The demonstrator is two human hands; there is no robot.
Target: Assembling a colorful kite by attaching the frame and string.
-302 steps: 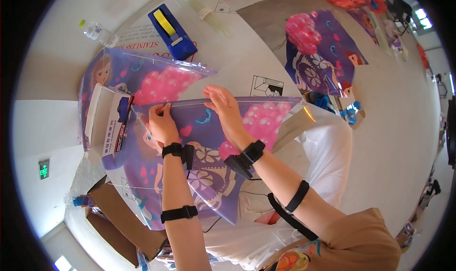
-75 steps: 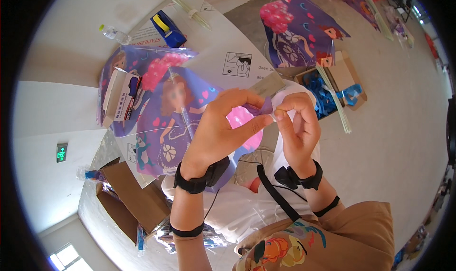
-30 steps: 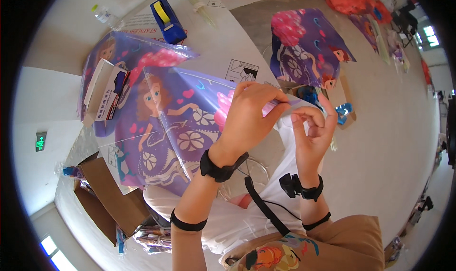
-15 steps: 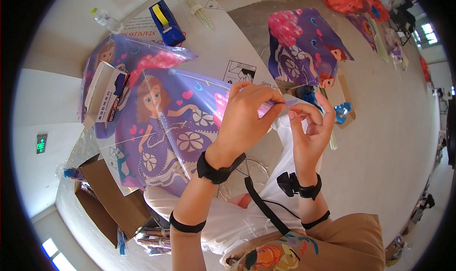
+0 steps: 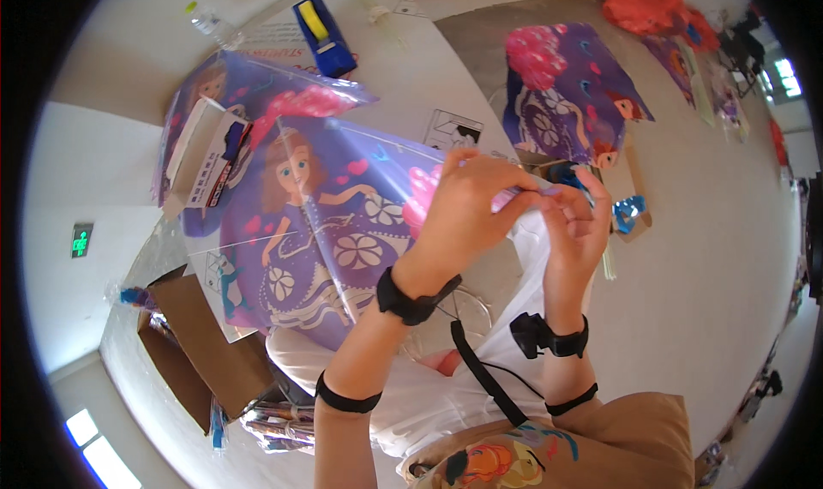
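Note:
A purple kite (image 5: 291, 223) printed with a princess, pink balloons and hearts spreads over the white table and my lap, with thin rods crossing it. My left hand (image 5: 476, 202) pinches its narrow right corner between thumb and fingers. Close against it, my right hand (image 5: 576, 228) brings thumb and index finger together at the same tip, its other fingers curled or raised. What lies between the fingertips is mostly hidden; a bit of purple film shows there. Both wrists wear black straps.
On the table are a blue tape dispenser (image 5: 324, 36), an opened white box (image 5: 204, 159), a second kite (image 5: 219, 82) and a clear bottle (image 5: 213, 26). An open brown carton (image 5: 210, 343) stands at lower left. Right of the table lie printed sheets (image 5: 561, 103) and a red plastic bag (image 5: 647, 9).
My right hand's thumb and index finger have closed in on the corner that my left hand pinches. The whole view has shifted slightly, so the table appears farther right.

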